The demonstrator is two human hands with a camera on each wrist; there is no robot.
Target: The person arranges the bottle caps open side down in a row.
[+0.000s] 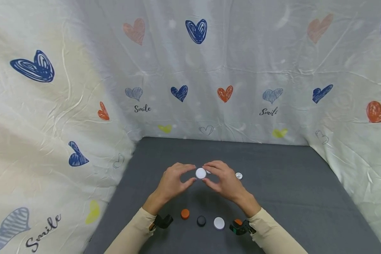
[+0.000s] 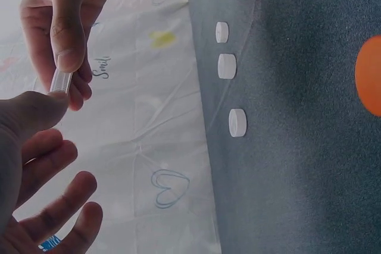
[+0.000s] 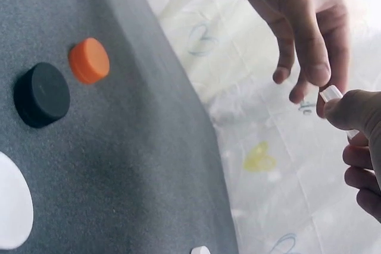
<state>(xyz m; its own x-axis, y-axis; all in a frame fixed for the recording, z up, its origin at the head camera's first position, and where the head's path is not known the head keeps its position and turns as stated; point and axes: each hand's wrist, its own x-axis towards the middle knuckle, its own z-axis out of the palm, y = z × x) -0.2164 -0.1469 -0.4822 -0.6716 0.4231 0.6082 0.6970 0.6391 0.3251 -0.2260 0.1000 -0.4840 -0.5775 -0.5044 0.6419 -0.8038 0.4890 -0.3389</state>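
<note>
My left hand (image 1: 172,180) and right hand (image 1: 228,180) meet above the grey table, thumbs and fingers arched toward each other. Between their fingertips is a small round white cap (image 1: 200,173); edge-on, the cap (image 2: 61,81) looks translucent and ribbed. The right thumb lies across the cap (image 3: 331,93) and pinches it. At the opposite rim, the left thumb and finger also pinch the cap, the other left fingers standing apart. Part of the cap's rim is hidden by fingertips.
Nearer me lie an orange cap (image 1: 185,213), a black cap (image 1: 201,221) and a larger white cap (image 1: 219,223). Three small white caps, including one (image 2: 237,122), lie farther back. A heart-printed cloth (image 1: 225,116) walls the table's back and sides.
</note>
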